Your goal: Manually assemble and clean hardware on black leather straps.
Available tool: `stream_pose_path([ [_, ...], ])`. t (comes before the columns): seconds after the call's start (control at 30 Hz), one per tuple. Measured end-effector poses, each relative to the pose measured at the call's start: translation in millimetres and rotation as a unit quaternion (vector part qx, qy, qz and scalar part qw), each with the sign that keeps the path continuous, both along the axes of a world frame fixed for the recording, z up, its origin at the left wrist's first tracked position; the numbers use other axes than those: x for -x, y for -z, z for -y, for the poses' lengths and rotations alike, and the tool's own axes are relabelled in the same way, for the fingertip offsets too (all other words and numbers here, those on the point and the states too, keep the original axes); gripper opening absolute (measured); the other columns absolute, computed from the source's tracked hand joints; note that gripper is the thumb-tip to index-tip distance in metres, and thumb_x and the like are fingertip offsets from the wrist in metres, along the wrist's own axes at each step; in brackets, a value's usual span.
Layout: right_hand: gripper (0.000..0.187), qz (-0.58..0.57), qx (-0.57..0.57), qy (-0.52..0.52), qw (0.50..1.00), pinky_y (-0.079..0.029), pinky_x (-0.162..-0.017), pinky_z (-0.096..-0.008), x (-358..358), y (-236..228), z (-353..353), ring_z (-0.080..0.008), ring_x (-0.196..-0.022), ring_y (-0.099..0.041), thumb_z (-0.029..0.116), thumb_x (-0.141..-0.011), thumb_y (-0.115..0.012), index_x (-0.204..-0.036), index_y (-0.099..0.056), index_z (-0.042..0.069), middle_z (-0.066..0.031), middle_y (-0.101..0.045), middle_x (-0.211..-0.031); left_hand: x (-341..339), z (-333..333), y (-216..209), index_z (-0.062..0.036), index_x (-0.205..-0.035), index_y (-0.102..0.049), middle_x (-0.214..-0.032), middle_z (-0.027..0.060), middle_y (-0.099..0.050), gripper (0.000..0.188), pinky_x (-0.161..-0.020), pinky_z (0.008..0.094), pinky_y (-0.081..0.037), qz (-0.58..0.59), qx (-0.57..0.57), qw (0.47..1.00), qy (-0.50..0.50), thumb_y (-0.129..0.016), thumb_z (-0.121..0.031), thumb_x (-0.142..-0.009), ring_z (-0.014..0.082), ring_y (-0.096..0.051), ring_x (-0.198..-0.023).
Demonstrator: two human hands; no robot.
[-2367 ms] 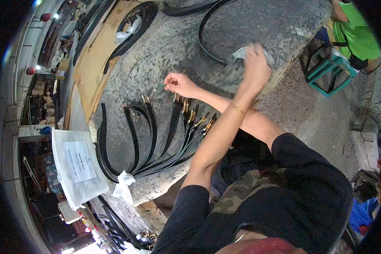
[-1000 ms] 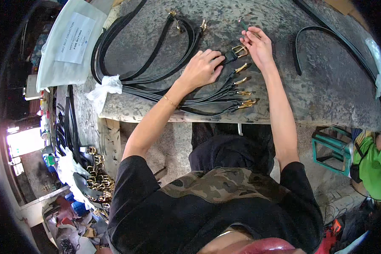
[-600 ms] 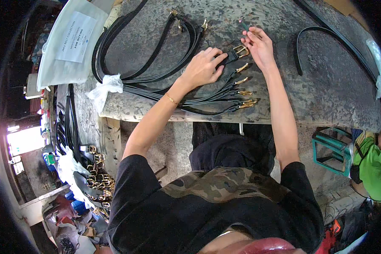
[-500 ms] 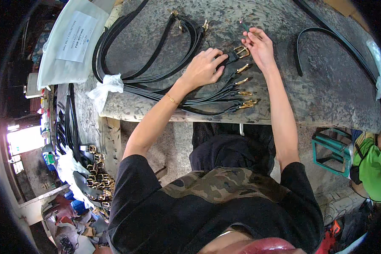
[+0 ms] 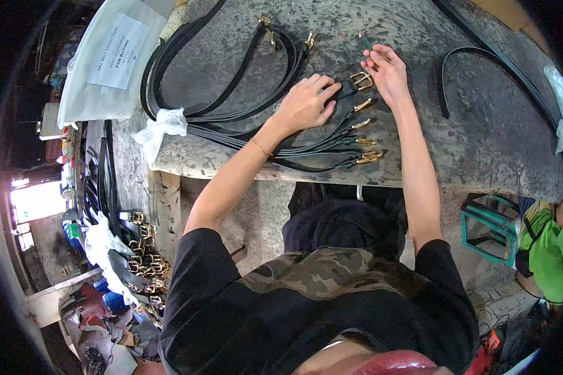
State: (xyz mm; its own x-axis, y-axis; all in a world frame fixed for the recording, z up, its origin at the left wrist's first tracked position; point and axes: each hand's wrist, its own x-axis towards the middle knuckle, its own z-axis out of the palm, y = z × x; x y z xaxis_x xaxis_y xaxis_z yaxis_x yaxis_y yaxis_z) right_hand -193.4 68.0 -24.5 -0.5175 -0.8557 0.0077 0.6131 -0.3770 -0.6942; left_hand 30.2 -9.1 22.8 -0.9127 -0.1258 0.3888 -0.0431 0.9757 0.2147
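Several black belts (image 5: 216, 135) fan across the counter (image 5: 507, 137) at upper centre of the frame, their gold-toned buckles (image 5: 369, 156) directed toward the right. The left hand (image 5: 306, 103), palm down, rests on the uppermost strap (image 5: 346, 91), just beside its squared buckle (image 5: 361, 80); whether the fingers grip it cannot be told. The right hand (image 5: 388, 74), near that buckle, pinches a small, slender green tool (image 5: 365, 42) between thumb and fingertips, its far end directed toward the top of the frame. At upper left, a white plastic bag (image 5: 159, 134) touches the gathered straps, near a labelled white container (image 5: 106, 103); at upper right, a dark strap (image 5: 444, 84) curves well apart
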Motion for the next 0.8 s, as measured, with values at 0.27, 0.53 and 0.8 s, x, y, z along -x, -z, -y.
stream_pose_path([
  [0.27,0.013,0.007,-0.012,-0.001,1.0,-0.054,-0.084,-0.0357,-2.4,1.3,1.6,-0.0138,-0.076,-0.057,0.001,-0.093,-0.059,-0.107,-0.057,0.0,-0.012,-0.063,-0.098,1.4,1.4,4.8,-0.0038,-0.11,-0.062,-0.102,0.0099,-0.058,0.033,-0.078,0.038,-0.049,-0.01,-0.004,1.0,0.006,-0.066,-0.015,-0.079,0.0274,-0.058,-0.091],
  [0.53,0.022,-0.019,-0.004,-0.012,1.0,-0.054,-0.084,-0.0356,1.4,3.0,1.8,-0.0137,-0.077,-0.058,0.002,-0.094,-0.058,-0.116,-0.059,-0.002,-0.0116,-0.063,-0.098,4.5,3.8,3.1,-0.0028,-0.11,-0.062,-0.102,0.0131,-0.059,0.034,-0.077,0.0401,-0.05,-0.005,-0.028,1.0,0.0,-0.068,-0.012,-0.077,0.0314,-0.058,-0.089],
  [0.8,0.024,-0.029,-0.007,-0.021,0.999,-0.053,-0.082,-0.0313,-1.0,3.0,-5.0,-0.0135,-0.079,-0.059,0.002,-0.093,-0.06,-0.116,-0.062,-0.005,-0.0088,-0.063,-0.095,0.3,5.7,9.6,-0.001,-0.106,-0.062,-0.093,0.0128,-0.057,0.034,-0.073,0.0405,-0.048,-0.024,-0.017,0.999,-0.015,-0.07,-0.018,-0.077,0.0318,-0.056,-0.083],
])
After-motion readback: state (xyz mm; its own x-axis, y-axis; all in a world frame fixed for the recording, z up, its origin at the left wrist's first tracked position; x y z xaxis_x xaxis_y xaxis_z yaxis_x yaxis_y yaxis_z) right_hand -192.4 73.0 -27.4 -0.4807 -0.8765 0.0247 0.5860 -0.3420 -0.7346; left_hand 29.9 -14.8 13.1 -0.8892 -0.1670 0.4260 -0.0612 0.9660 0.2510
